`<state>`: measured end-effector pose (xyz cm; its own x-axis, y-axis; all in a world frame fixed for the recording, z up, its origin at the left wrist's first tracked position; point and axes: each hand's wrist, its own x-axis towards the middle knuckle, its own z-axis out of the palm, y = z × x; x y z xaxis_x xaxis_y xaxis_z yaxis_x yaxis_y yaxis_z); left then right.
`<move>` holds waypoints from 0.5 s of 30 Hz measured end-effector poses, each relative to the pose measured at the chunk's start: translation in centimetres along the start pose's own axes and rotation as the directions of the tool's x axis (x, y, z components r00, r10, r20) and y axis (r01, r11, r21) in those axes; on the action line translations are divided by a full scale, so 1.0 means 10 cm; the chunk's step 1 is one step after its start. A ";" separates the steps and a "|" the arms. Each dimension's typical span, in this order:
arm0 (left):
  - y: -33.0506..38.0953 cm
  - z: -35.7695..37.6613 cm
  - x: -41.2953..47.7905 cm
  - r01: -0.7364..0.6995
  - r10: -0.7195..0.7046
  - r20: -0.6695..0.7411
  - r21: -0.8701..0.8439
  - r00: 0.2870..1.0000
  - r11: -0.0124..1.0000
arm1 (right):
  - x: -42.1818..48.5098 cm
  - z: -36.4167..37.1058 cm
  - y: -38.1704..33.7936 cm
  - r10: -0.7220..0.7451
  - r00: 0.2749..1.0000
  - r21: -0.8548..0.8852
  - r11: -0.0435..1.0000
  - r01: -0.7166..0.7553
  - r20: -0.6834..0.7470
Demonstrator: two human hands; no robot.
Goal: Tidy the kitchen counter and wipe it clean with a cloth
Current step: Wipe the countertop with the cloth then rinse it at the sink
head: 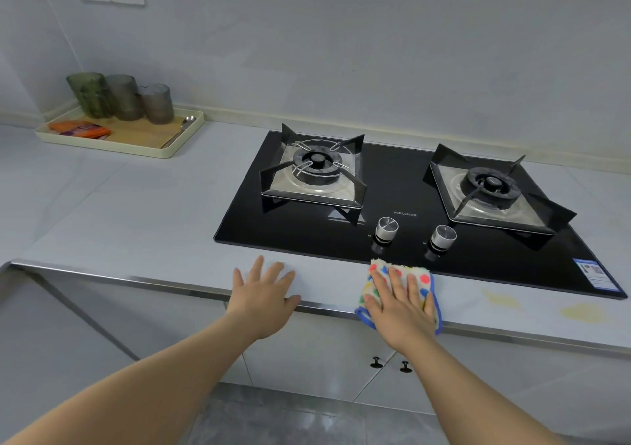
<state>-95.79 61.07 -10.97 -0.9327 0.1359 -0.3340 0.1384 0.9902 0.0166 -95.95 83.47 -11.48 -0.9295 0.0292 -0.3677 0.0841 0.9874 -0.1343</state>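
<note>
My right hand presses flat, fingers straight, on a white cloth with coloured dots and a blue border. The cloth lies at the counter's front edge, just in front of the hob's knobs. My left hand rests flat with spread fingers on the pale counter, left of the cloth. Two yellowish stains mark the counter to the right of the cloth.
A black glass gas hob with two burners and two knobs fills the right half of the counter. At the back left a cream tray holds three tumblers, a spoon and an orange packet. Cabinet doors with knobs are below.
</note>
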 end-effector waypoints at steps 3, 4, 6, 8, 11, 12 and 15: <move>0.35 0.00 0.09 -0.128 0.131 -0.069 0.039 0.989 0.991 | 0.02 0.02 -0.02 -0.009 1.000 0.014 1.000 0.009 0.000; 0.50 0.01 0.15 -0.134 0.135 -0.072 0.014 0.988 0.991 | 0.02 0.01 0.01 -0.014 1.000 0.009 1.000 0.014 -0.001; 0.66 0.07 0.24 -0.094 0.092 -0.035 -0.034 0.995 0.995 | 0.04 0.01 0.07 -0.046 0.999 0.007 0.999 0.046 0.010; 0.70 0.14 0.28 -0.066 0.066 -0.010 -0.021 0.998 0.998 | 0.05 0.01 0.21 -0.079 0.997 -0.005 0.997 0.079 0.006; 0.67 0.17 0.27 -0.064 0.064 0.001 0.001 0.998 0.998 | 0.05 -0.03 0.50 -0.050 0.999 -0.005 0.999 0.050 -0.022; 0.68 0.16 0.25 -0.063 0.063 0.002 0.002 0.998 0.998 | 0.05 -0.03 0.54 -0.022 0.999 -0.002 1.000 0.022 -0.029; 0.70 0.15 0.26 -0.052 0.052 -0.003 0.014 0.999 0.999 | 0.04 0.01 0.42 0.031 0.998 0.028 0.999 -0.029 -0.054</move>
<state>-96.76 68.36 -13.15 -0.9253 0.1871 -0.3299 0.1911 0.9814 0.0206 -95.98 87.59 -12.27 -0.9445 0.0679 -0.3215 0.1212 0.9814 -0.1488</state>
